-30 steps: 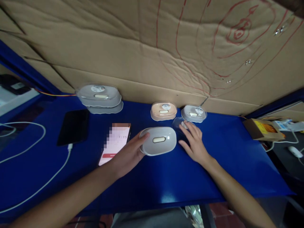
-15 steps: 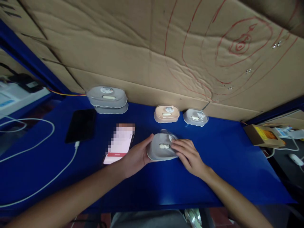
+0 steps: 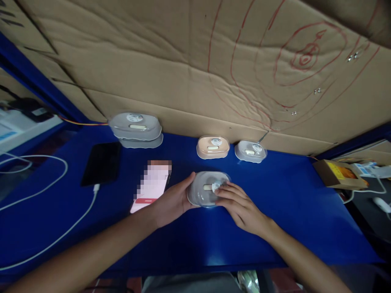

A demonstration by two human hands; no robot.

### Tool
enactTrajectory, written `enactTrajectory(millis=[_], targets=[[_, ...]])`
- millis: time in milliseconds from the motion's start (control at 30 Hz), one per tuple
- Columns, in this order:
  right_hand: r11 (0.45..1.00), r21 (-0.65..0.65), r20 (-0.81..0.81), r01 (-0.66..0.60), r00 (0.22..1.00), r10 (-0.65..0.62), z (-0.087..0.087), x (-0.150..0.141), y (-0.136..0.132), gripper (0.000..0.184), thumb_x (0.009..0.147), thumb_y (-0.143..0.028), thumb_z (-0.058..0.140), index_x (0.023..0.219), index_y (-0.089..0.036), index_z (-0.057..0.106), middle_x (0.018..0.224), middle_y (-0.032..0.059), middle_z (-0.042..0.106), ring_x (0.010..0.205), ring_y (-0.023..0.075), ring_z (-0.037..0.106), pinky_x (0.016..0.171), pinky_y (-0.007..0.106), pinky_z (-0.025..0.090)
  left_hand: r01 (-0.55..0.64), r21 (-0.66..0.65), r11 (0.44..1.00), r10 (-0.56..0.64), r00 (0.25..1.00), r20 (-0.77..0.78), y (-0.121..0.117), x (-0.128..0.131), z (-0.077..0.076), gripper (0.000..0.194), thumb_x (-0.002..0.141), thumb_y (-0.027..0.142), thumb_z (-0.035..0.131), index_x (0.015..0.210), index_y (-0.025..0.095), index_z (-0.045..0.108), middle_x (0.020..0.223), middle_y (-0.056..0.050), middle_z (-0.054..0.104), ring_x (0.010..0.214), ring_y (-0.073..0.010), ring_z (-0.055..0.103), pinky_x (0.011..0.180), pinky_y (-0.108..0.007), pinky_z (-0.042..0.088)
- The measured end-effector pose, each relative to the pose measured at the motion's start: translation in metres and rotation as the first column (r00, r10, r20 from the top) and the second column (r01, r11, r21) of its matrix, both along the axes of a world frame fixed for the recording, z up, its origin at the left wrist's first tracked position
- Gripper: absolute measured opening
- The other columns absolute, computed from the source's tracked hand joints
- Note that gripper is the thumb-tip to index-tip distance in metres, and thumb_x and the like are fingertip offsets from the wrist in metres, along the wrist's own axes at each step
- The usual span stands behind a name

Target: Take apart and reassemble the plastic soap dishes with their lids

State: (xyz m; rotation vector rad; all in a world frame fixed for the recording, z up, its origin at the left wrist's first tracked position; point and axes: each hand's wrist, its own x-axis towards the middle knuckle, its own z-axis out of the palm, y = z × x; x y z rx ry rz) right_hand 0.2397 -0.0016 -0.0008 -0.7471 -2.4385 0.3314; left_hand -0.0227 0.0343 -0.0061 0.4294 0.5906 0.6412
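In the middle of the blue table I have a grey oval box (image 3: pixel 198 189) with a cream pill-shaped piece (image 3: pixel 207 187) on its top. My left hand (image 3: pixel 174 201) grips its left end, thumb on the near-top edge and fingers under it. A clear plastic cover (image 3: pixel 210 199) with a round white sticker (image 3: pixel 216 186) lies over the box. My right hand (image 3: pixel 241 205) has its fingers on the cover's right side, beside the sticker. The right thumb is hidden. The sticker overlaps the right end of the cream piece.
Behind stand a peach box (image 3: pixel 213 152), another grey box (image 3: pixel 249 156) and two stacked grey boxes (image 3: pixel 140 132). A lit phone (image 3: pixel 152 183), a black tablet (image 3: pixel 100 162) and a white cable (image 3: pixel 82 221) lie left. A cardboard wall (image 3: pixel 137 69) closes the back.
The clear cover with its sticker has shifted left and toward me, over the box's top. My right hand moved with it; my left hand keeps its grip.
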Motion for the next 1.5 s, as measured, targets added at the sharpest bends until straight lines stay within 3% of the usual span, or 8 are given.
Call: enactTrajectory(millis=[333,667,833,1000,1133,1233,1367,1500], targets=[[0.973,0.229,0.071,0.008,0.997,-0.024,0.001,-0.008,-0.005,0.035,0.105,-0.019,0.064,0.139,-0.016,0.063,0.127,0.0075,0.076,0.141,0.0228,0.059,0.135,0.051,0.029,0.054,0.138,0.989,-0.060,0.998,0.037,-0.010,0.002,-0.002,0.060,0.103,0.066,0.056,0.143,0.024,0.066,0.143,-0.013,0.071,0.126,-0.0296,0.068,0.099,-0.039,0.054],[0.997,0.003,0.219,0.076,0.973,-0.075,-0.002,0.010,0.009,0.043,0.104,-0.035,0.067,0.146,-0.028,0.060,0.159,0.0117,0.053,0.161,0.0332,0.032,0.125,0.060,0.041,0.082,0.352,0.932,0.087,0.895,-0.438,-0.013,0.001,-0.003,0.062,0.094,0.055,0.073,0.145,0.025,0.053,0.142,-0.013,0.066,0.131,-0.0322,0.065,0.109,-0.049,0.053],[0.964,-0.104,0.249,0.245,0.945,-0.213,0.011,0.044,0.023,0.042,0.101,-0.034,0.070,0.141,-0.031,0.061,0.160,0.0102,0.054,0.160,0.0338,0.036,0.125,0.064,0.034,0.343,0.780,0.524,0.481,0.636,-0.603,-0.019,-0.001,-0.004,0.058,0.099,0.041,0.068,0.153,0.032,0.047,0.172,-0.012,0.029,0.157,-0.0354,0.038,0.126,-0.058,0.037],[0.901,-0.128,0.276,0.414,0.888,-0.368,0.028,0.102,0.033,0.029,0.100,-0.039,0.070,0.129,-0.034,0.069,0.151,0.0065,0.066,0.148,0.0339,0.053,0.125,0.070,0.029,0.665,0.734,0.138,0.681,0.475,-0.558,0.007,0.013,0.006,0.070,0.100,0.029,0.064,0.164,0.027,0.034,0.178,-0.017,0.019,0.163,-0.0381,0.026,0.129,-0.060,0.033],[0.842,-0.093,0.208,0.531,0.838,-0.505,0.019,0.172,0.037,0.027,0.099,-0.036,0.066,0.123,-0.030,0.076,0.136,0.0068,0.076,0.132,0.0288,0.068,0.114,0.049,0.052,0.748,0.658,0.092,0.786,0.351,-0.509,0.059,0.031,0.012,0.071,0.100,0.029,0.065,0.163,0.014,0.037,0.176,-0.026,0.022,0.164,-0.0417,0.022,0.129,-0.060,0.029],[0.638,0.062,0.148,0.767,0.625,-0.766,0.005,0.221,0.041,0.030,0.094,-0.029,0.061,0.117,-0.029,0.080,0.127,0.0089,0.079,0.119,0.0320,0.075,0.105,0.050,0.059,0.792,0.590,0.156,0.814,0.236,-0.531,0.085,0.034,0.013,0.064,0.101,0.029,0.064,0.159,0.015,0.042,0.175,-0.026,0.027,0.161,-0.0459,0.027,0.126,-0.065,0.030],[0.493,0.132,0.070,0.860,0.488,-0.870,-0.008,0.247,0.052,0.044,0.092,-0.016,0.048,0.121,-0.022,0.080,0.124,0.0147,0.079,0.117,0.0342,0.074,0.105,0.057,0.057,0.792,0.597,0.127,0.799,0.275,-0.535,0.077,0.020,0.008,0.053,0.104,0.034,0.059,0.153,0.016,0.050,0.168,-0.024,0.041,0.155,-0.0436,0.039,0.123,-0.062,0.037],[0.509,0.147,0.070,0.848,0.504,-0.861,-0.018,0.228,0.065,0.051,0.094,-0.011,0.043,0.131,-0.022,0.077,0.136,0.0145,0.074,0.127,0.0326,0.067,0.113,0.057,0.052,0.771,0.631,0.093,0.772,0.344,-0.535,0.043,-0.004,0.007,0.048,0.104,0.039,0.058,0.148,0.021,0.054,0.164,-0.020,0.046,0.151,-0.0409,0.044,0.121,-0.063,0.040]])
